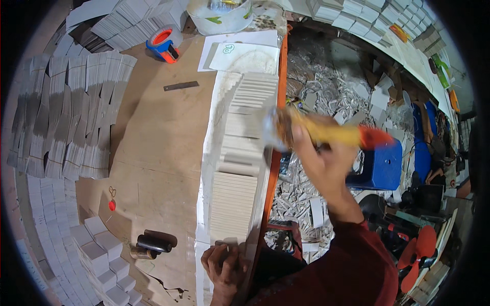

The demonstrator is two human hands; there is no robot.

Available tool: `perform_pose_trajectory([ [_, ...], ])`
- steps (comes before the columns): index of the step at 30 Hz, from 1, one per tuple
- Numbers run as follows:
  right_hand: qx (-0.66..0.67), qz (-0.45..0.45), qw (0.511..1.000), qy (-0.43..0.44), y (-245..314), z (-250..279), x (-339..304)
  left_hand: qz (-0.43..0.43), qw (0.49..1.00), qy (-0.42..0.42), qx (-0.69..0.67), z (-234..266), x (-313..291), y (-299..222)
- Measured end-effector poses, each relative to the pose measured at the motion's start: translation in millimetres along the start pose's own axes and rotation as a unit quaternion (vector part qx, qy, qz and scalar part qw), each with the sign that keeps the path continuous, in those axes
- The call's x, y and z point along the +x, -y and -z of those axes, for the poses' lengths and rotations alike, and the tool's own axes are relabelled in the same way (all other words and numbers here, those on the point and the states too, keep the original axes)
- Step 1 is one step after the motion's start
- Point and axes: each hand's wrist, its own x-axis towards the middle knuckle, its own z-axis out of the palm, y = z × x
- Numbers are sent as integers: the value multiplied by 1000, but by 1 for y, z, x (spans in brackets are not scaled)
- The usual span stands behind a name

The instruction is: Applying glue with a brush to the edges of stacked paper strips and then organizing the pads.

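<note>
Bundles of paper strips [69, 120], some bound with rubber bands, lie side by side at nine to ten o'clock. At eight o'clock, white stacked blocks [104, 262] stand in a stepped pile, with a small red ring [112, 205] lying further in on the brown worktop [158, 137]. A black cylinder [154, 243] lies between seven and eight o'clock. At eleven o'clock sits a blue and orange tape dispenser [166, 45], and below it lies a thin metal strip [181, 86]. A white tub [219, 20] stands at twelve o'clock.

The left hand [224, 268] is at six o'clock, its fingers curled down at the near end of a long row of pale card strips [235, 204]; whether they pinch anything cannot be told. The row runs from there up to twelve o'clock, along the worktop's orange edge, ending just below white sheets [245, 57].

At three o'clock the right hand [329, 160] has its fingers closed around a yellow and red brush [326, 133]. Its blurred head points to nine o'clock, over the row's right side; contact cannot be made out. Beyond are a blue stool [388, 166] at three o'clock and a red fan [424, 242] at four, with paper scraps [293, 204] nearer in.
</note>
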Motion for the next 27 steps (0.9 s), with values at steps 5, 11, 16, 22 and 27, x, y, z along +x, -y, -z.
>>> perform_pose_trajectory([
  [5, -106, 321, 895, 291, 39, -8, -46, -2, 1000, 1, -11, 0, 1, 1],
  [11, -75, 48, 995, 34, -37, -28, 11, 0, 1000, -15, -1, -4, -3, 2],
  [16, -167, -11, 985, -45, -83, -9, 60, -6, 1000, -27, -11, -8, -1, 6],
  [22, -171, -33, 964, -203, -61, 14, 85, 6, 1000, -16, -8, -3, 3, -2],
  [27, -135, 135, 980, 59, -25, -13, -8, -14, 1000, -24, 3, -5, -3, 6],
])
